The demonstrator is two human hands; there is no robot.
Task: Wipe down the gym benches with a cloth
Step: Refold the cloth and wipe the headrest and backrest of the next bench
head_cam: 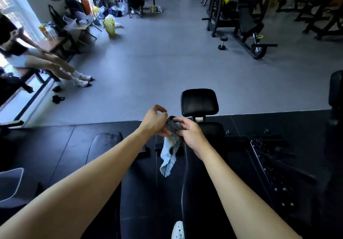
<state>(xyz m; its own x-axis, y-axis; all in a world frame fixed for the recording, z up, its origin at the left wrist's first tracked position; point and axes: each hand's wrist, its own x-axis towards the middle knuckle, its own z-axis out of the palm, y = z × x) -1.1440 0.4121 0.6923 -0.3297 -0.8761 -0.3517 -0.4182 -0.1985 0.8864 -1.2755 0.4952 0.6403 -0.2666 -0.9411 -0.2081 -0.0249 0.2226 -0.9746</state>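
Head view: both hands, left and right, grip a blue cloth above the black bench.

We hold the cloth up in the air between our two hands, above the dark benches. It is a light blue-grey rag with a frayed, zigzag lower edge; its top is bunched where we pinch it, and the rest hangs loose and crumpled. Below it a long black padded bench runs away from us, glossy along its left edge. At its far end stands a small square black pad on a short post, upright. To the left lies another dark bench, its rounded end dull and smeared.
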